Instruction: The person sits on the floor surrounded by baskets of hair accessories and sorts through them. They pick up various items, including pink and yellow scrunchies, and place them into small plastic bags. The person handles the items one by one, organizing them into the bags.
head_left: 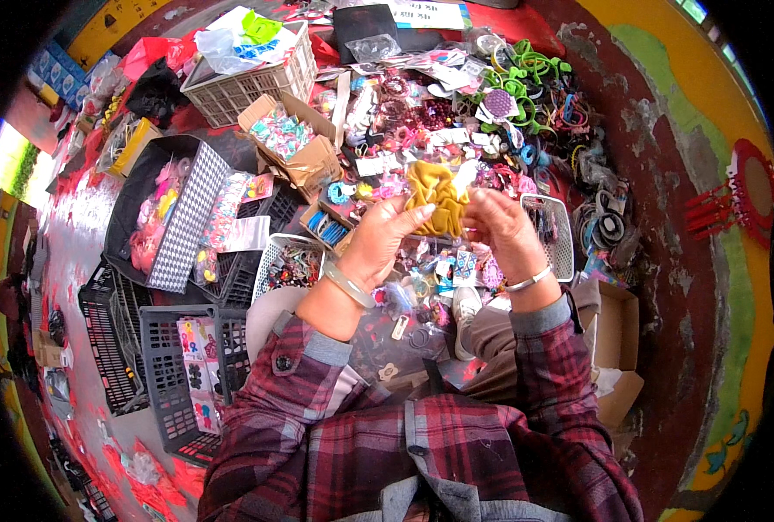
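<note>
A gathered mustard-yellow fabric piece, which looks like a scrunchie (437, 198), is held up in front of me over the pile of hair accessories. My left hand (385, 237) grips its left side, thumb lying across the front. At its right edge the fingers of my right hand (506, 233) are pinched together. What exactly they pinch is hidden. A shiny white patch, plastic or a tag (464, 177), shows at the fabric's upper right. Clear film seems to edge the fabric's lower side.
Green headbands (526, 83) and dark hair ties heap up at the far right. White baskets (563, 228) flank my hands. At left stand a houndstooth-sided box (187, 217), a dark crate (165, 365) and a carton of wrapped pieces (317, 170). An open cardboard box (617, 326) sits by my right leg.
</note>
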Motion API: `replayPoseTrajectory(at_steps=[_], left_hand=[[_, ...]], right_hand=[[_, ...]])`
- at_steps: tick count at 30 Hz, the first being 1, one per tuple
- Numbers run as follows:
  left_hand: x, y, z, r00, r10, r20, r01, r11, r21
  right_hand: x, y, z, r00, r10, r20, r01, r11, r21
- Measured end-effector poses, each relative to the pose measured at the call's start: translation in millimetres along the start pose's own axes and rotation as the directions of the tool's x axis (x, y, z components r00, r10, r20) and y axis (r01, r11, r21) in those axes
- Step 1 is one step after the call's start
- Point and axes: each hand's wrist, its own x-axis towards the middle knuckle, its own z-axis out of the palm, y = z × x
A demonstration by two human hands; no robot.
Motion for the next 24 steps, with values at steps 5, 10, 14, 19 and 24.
replayPoseTrajectory(at_steps=[5,10,14,19,24], left_hand=[[3.7,-8.9,-7.2,0.993,0.049,-0.104,-0.044,0.998,0.049],[2.8,-7.4,-2.0,0.992,0.024,-0.122,-0.02,0.999,0.036],[0.7,-4.5,-1.5,0.991,-0.018,-0.134,0.015,1.0,-0.026],[6.3,-14.4,-7.4,0.988,0.082,-0.13,-0.063,0.988,0.143],[11.7,-24.8,-20.9,0.962,0.265,-0.061,-0.173,0.769,0.616]], right_hand=[[1.7,13.5,3.8,0.991,0.01,0.136,0.01,0.989,-0.151],[4.4,17.5,6.6,0.998,0.021,0.062,-0.021,1.0,-0.009],[5.8,17.4,2.1,0.989,0.067,0.129,-0.072,0.997,0.037],[5.0,15.8,6.0,0.987,0.115,0.109,-0.125,0.987,0.096],[11.6,22.6,-0.2,0.962,0.254,0.103,-0.262,0.962,0.078]])
